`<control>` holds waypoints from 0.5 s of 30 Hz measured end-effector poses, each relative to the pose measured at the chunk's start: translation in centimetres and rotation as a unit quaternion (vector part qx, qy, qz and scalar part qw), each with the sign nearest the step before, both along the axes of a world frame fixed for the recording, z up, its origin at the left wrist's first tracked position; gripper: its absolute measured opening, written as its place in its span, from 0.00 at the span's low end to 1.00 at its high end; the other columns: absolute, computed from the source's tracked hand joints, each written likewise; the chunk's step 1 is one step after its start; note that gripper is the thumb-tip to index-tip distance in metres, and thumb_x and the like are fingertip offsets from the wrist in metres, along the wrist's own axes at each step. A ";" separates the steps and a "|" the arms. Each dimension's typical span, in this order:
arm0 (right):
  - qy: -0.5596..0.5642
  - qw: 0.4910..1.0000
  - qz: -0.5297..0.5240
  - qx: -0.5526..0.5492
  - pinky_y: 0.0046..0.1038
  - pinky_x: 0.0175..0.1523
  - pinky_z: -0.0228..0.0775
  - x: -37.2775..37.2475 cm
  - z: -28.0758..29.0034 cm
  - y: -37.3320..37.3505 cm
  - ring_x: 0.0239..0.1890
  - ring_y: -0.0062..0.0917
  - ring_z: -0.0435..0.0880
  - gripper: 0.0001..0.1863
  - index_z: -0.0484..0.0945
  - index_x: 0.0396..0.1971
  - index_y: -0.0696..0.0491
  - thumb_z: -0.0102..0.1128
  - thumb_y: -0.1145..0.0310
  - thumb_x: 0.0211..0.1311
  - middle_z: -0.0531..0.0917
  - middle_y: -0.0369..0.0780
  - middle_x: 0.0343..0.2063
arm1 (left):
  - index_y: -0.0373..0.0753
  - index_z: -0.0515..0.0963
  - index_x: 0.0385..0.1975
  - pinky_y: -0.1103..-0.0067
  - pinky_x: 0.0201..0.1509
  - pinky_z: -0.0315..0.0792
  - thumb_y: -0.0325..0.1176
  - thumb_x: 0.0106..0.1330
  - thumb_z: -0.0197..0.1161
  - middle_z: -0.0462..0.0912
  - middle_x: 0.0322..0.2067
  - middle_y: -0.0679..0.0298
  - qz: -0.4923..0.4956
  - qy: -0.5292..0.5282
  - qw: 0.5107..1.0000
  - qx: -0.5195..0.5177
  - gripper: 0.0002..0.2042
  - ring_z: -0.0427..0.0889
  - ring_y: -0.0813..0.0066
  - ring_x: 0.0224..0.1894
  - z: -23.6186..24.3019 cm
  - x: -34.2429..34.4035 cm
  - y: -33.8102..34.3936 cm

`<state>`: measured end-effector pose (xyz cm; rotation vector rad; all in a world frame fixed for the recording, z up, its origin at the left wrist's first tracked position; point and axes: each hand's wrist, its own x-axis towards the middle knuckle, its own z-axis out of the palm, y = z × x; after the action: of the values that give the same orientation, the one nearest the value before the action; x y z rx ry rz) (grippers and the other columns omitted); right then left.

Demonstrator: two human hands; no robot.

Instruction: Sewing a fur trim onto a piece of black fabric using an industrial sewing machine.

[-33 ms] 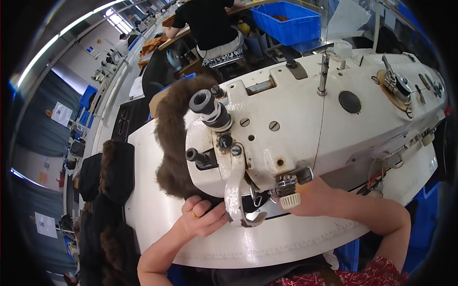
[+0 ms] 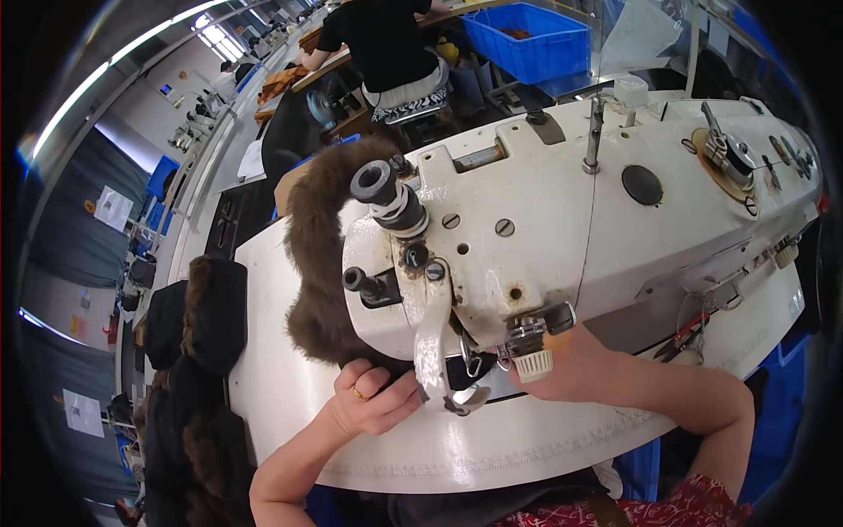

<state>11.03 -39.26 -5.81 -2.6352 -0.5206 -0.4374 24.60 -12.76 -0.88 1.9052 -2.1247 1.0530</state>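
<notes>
A white industrial sewing machine (image 2: 553, 228) fills the centre and right, with a tension knob (image 2: 532, 358) low on its front. My left hand (image 2: 376, 400), wearing a gold ring, is closed on dark fabric (image 2: 392, 367) joined to a long brown fur strip (image 2: 309, 255) that runs up behind the machine's head. My right hand (image 2: 571, 369) is at the front of the machine, right of the needle area, its fingertips hidden behind the machine parts.
Dark fur-trimmed pieces (image 2: 215, 316) are piled left of the white table (image 2: 281, 422). Red-handled scissors (image 2: 689, 329) lie at the right. Behind the machine, a co-worker in black (image 2: 386, 48) sits near a blue crate (image 2: 522, 44).
The curved lever at the machine's head has shifted slightly, its lower end now a little higher. Both my hands and the fur strip stay nearly in place.
</notes>
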 end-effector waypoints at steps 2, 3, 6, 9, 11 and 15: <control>-0.071 0.996 0.024 -0.041 0.27 0.20 0.72 0.0 -0.2 1.2 0.25 0.24 0.79 0.19 0.79 0.44 0.57 0.59 0.68 0.51 0.78 0.38 0.28 | 0.49 0.84 0.28 0.81 0.35 0.63 0.32 0.37 0.63 0.78 0.37 0.76 -0.017 -0.002 1.000 -0.008 0.14 0.68 0.76 0.31 0.2 0.2 -0.6; -0.112 0.990 0.020 -0.077 0.25 0.20 0.72 -0.2 0.8 1.9 0.25 0.24 0.78 0.20 0.78 0.45 0.57 0.59 0.68 0.51 0.78 0.37 0.28 | 0.48 0.84 0.30 0.80 0.35 0.64 0.32 0.37 0.62 0.78 0.38 0.75 -0.033 -0.009 0.999 0.006 0.15 0.67 0.76 0.30 0.7 0.2 -0.6; -0.163 0.981 0.005 -0.104 0.24 0.21 0.74 -0.4 2.9 3.6 0.23 0.26 0.80 0.17 0.76 0.43 0.59 0.58 0.67 0.56 0.80 0.39 0.29 | 0.44 0.85 0.34 0.80 0.34 0.64 0.31 0.38 0.63 0.77 0.37 0.73 -0.062 -0.026 0.998 0.000 0.18 0.67 0.77 0.29 1.1 0.1 -1.0; -0.081 0.995 -0.067 0.001 0.33 0.19 0.73 -0.4 3.2 4.6 0.20 0.37 0.83 0.12 0.71 0.33 0.57 0.55 0.62 0.67 0.83 0.46 0.28 | 0.43 0.85 0.34 0.81 0.33 0.64 0.30 0.40 0.64 0.75 0.35 0.72 -0.066 -0.054 0.996 -0.004 0.17 0.66 0.78 0.28 1.1 -0.1 -1.3; -0.016 0.996 -0.077 0.046 0.34 0.21 0.73 0.2 2.7 4.7 0.21 0.38 0.83 0.12 0.71 0.34 0.57 0.55 0.62 0.66 0.83 0.45 0.28 | 0.43 0.85 0.35 0.81 0.32 0.64 0.30 0.40 0.64 0.75 0.35 0.72 -0.071 -0.056 0.996 0.002 0.17 0.66 0.78 0.28 1.5 -0.5 -1.6; 0.090 0.944 -0.065 0.312 0.39 0.32 0.74 0.8 1.5 5.3 0.28 0.41 0.83 0.09 0.72 0.36 0.57 0.57 0.66 0.65 0.81 0.44 0.26 | 0.42 0.83 0.35 0.81 0.32 0.63 0.30 0.44 0.63 0.75 0.38 0.72 -0.056 -0.040 0.996 0.053 0.14 0.67 0.76 0.32 2.6 -1.0 -2.0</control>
<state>11.87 -33.93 -4.34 -2.0689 -0.1137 -0.3268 23.56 -14.78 1.74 1.7902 -2.3453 1.0308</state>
